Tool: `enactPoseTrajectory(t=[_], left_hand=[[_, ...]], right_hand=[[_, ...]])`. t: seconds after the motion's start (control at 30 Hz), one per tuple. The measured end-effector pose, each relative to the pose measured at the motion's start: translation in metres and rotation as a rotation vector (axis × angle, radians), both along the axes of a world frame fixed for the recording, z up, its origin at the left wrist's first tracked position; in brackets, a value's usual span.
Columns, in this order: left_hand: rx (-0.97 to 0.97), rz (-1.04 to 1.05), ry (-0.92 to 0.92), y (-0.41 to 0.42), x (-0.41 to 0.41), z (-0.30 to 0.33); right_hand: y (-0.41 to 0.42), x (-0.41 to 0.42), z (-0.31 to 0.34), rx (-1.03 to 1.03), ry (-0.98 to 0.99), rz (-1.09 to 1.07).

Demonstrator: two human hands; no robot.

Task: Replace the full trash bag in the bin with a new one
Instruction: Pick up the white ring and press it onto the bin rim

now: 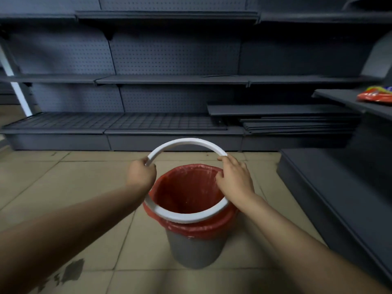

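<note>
Hands: left hand [141,174] and right hand [234,178] grip opposite sides of the white plastic retaining ring [186,144], tilted over the bin.
Bin: grey round plastic bin [196,249] stands on the tiled floor [63,183], red plastic trash bag [186,187] folded over its rim.
Risk: lowered crooked, the ring could drag the bag's edge inward.
</note>
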State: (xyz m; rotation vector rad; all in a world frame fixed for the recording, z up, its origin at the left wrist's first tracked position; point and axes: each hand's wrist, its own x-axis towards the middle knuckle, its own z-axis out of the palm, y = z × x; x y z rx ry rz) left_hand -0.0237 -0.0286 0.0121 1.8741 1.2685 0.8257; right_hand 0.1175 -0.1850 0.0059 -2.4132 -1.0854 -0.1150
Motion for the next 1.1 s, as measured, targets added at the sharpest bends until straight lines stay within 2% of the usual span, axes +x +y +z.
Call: enactPoseTrajectory(t=[0.33,0.6,0.7,0.9,1.1], left_hand=[[-0.061,-0.016,0.051,-0.006,0.026,-0.032],[-0.064,0.000,0.126,0.002,0.016,-0.045],[-0.082,0.000,0.136,0.001,0.012,-0.053],[0.041,-0.072,0.179,-0.004,0.008,-0.068],[0.123,-0.123,0.232,-0.007,-0.001,-0.086]], right_hand=[[-0.006,0.034,-0.014,-0.074,0.028,-0.041],[0.003,0.030,-0.040,-0.176,0.058,0.018],[0.004,0.029,-0.048,-0.208,0.013,0.017],[0.000,0.034,-0.059,-0.234,-0.120,-0.005],[0.001,0.032,-0.071,-0.223,-0.146,-0.008]])
